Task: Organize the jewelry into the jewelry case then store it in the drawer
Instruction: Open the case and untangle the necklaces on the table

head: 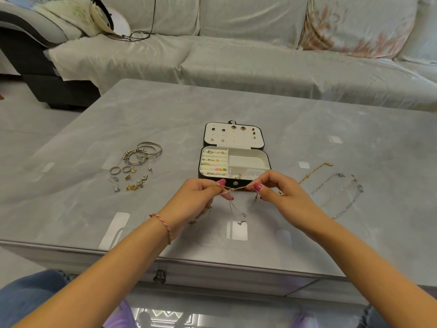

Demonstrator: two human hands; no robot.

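Observation:
An open black jewelry case [266, 154] with a white lining sits mid-table, earrings pinned in its lid and rings in its left slots. Just in front of it, my left hand [201, 197] and my right hand [276, 192] each pinch an end of a thin gold chain [234, 188] stretched between them above the table. More chain strands hang below my hands. Bangles [144, 152], rings and loose earrings [132, 179] lie to the left of the case. A gold chain [314, 171] and silver necklaces [340, 195] lie to the right.
The grey marble table [307, 129] has a drawer with a round knob [159, 276] in its front edge, near my knees. A covered sofa [260, 55] runs behind the table, with a cable and a hat on its left end.

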